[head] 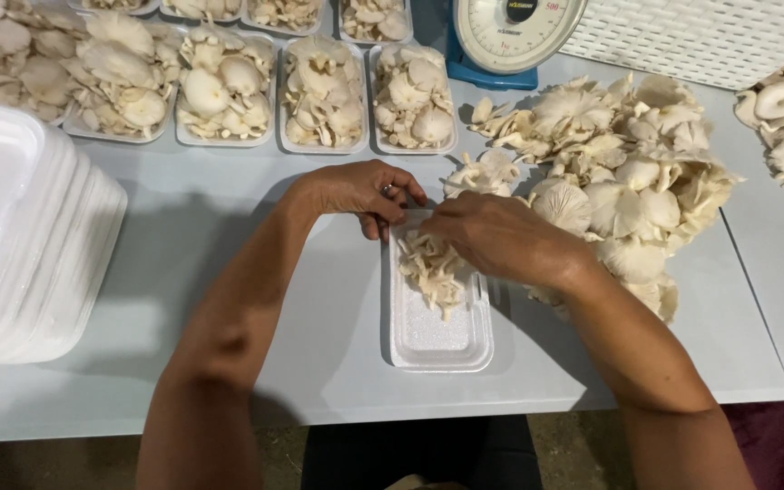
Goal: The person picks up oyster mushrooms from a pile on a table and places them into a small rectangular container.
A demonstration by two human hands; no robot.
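Observation:
A white foam tray (437, 338) lies lengthwise on the pale table in front of me, with a small cluster of oyster mushrooms (430, 272) in its far half. My right hand (501, 238) rests over the tray's far end, fingers closed on mushrooms there. My left hand (365, 192) sits at the tray's far left corner, fingers curled against the rim and the mushrooms; a ring shows on one finger. What the left fingers pinch is hidden by the right hand.
A big loose heap of oyster mushrooms (623, 177) lies right of the tray. Several filled trays (324, 91) line the far edge. A stack of empty foam trays (20, 236) stands left. A dial scale (510, 36) and white basket (700, 36) sit behind.

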